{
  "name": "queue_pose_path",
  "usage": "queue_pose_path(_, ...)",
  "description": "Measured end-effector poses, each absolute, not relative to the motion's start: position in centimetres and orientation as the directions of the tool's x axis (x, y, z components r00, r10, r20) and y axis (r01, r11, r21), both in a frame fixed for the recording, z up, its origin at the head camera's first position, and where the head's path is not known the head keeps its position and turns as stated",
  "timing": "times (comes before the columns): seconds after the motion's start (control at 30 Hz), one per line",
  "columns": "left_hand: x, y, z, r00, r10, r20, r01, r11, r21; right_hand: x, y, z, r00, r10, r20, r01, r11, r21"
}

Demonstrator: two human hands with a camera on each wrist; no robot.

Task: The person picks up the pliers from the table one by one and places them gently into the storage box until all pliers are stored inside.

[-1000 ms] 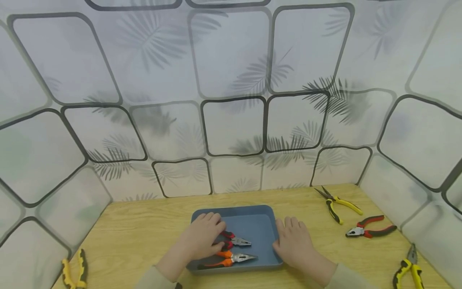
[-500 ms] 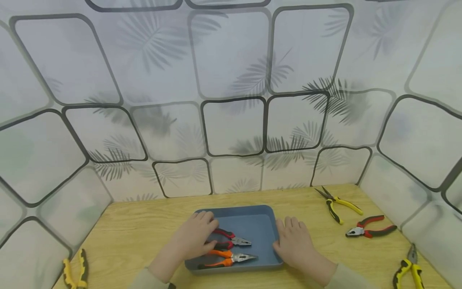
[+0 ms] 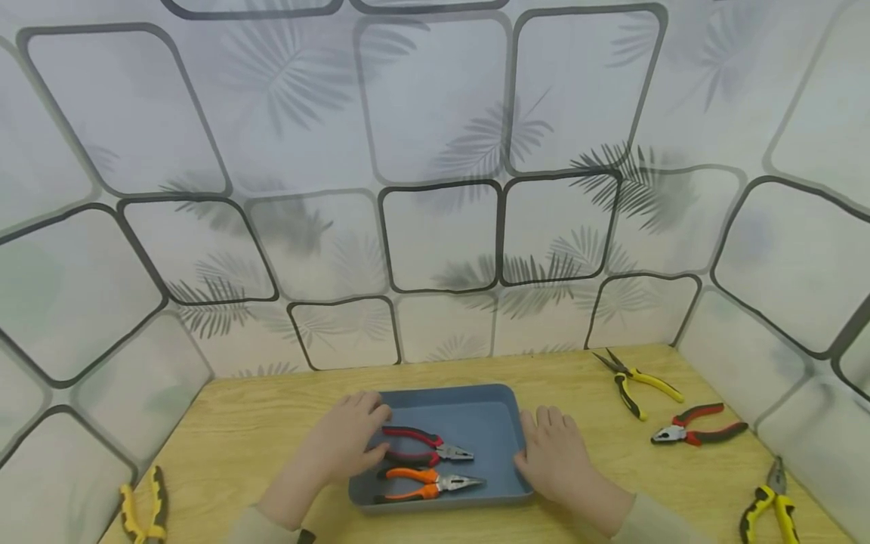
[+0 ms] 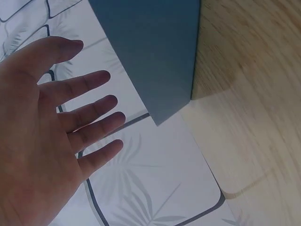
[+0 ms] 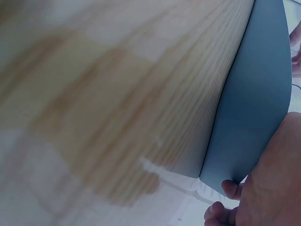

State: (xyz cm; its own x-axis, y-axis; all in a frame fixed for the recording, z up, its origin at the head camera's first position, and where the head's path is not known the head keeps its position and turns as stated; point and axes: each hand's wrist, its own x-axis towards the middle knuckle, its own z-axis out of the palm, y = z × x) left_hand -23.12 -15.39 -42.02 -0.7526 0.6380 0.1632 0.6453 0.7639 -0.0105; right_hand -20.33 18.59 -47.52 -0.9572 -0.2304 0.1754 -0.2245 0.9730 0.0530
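Note:
A blue-grey tray (image 3: 465, 412) lies on the table with two pairs of pliers inside, jaws pointing right. Red-and-black combination pliers (image 3: 435, 447) lie behind orange-and-black long-nose pliers (image 3: 431, 483). My left hand (image 3: 340, 438) hovers by the tray's left edge, thumb near the red handles. In the left wrist view its fingers (image 4: 94, 113) are spread and hold nothing, apart from the tray's outer wall (image 4: 155, 56). At the tray's right side, my right hand (image 3: 557, 457) holds the wall, thumb at the rim. Its fingertips (image 5: 230, 189) touch the outer wall near a corner.
On the right of the wooden table (image 3: 272, 423) lie yellow long-nose pliers (image 3: 632, 381), red-and-black pliers (image 3: 696, 429) and another yellow pair (image 3: 771, 502). Yellow-and-black handles (image 3: 144, 506) show at the lower left. Patterned walls (image 3: 435, 242) enclose the back and sides.
My left hand has drawn back to the left, away from the red-and-black pliers, baring more of their handles and the orange ones. Pliers, tray and right hand stay put.

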Motion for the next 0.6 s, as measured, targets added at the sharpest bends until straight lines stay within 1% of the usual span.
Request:
queue_pose_path(0.2, -23.0, -16.2, -42.3, -0.758, 0.626, 0.184, 0.631, 0.775, -0.036, -20.2, 18.6, -47.4, -0.956, -0.232, 0.178, -0.226, 0.973, 0.055)
queue_pose_path(0.4, -22.8, -16.8, -42.2, -0.772, 0.608, 0.183, 0.617, 0.787, -0.012, -20.2, 18.6, -47.4, -0.955, -0.235, 0.181, -0.227, 0.972, 0.065)
queue_pose_path(0.6, -22.7, -17.1, -42.1, -0.786, 0.588, 0.189, 0.595, 0.803, -0.022, -20.2, 18.6, -47.5, -0.953, -0.237, 0.191, -0.228, 0.971, 0.066)
